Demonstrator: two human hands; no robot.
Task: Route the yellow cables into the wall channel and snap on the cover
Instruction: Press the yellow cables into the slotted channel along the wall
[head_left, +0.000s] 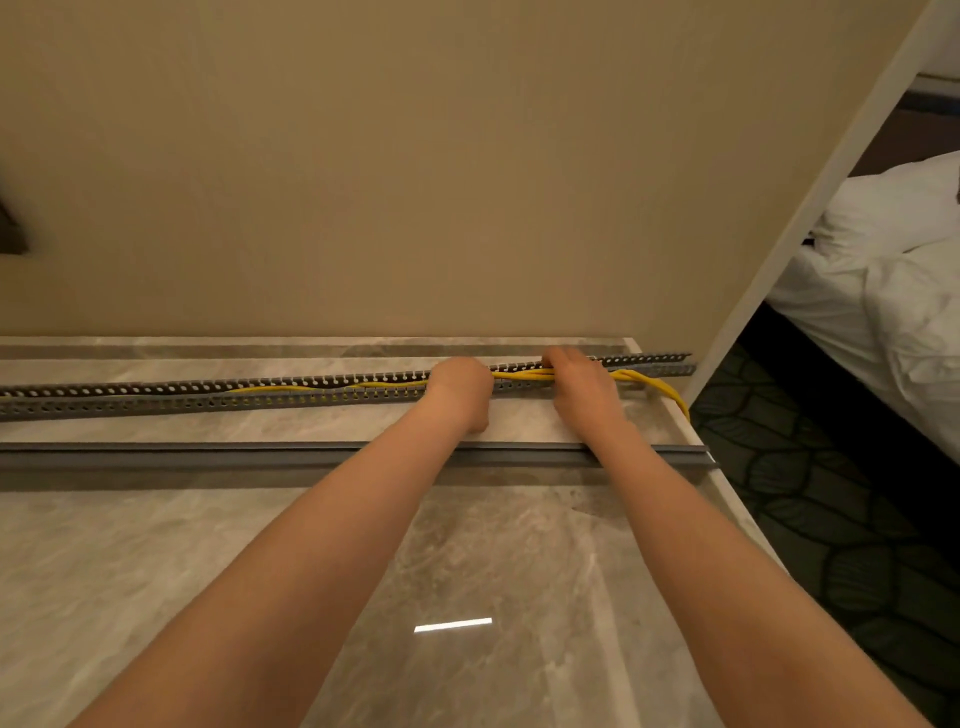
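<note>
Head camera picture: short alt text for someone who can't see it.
Left hand and right hand grip yellow cables in a slotted grey channel on a marble tabletop by a wall; the grey cover lies nearer, unfitted.

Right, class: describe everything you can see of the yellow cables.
The yellow cables are several thin, smooth-looking strands bunched together. They lie along the slotted grey channel on the marble table, thinning out leftwards. At the right they leave the channel and droop over the table's edge. The right hand grips them; the left hand covers them, its grip hidden.
</note>
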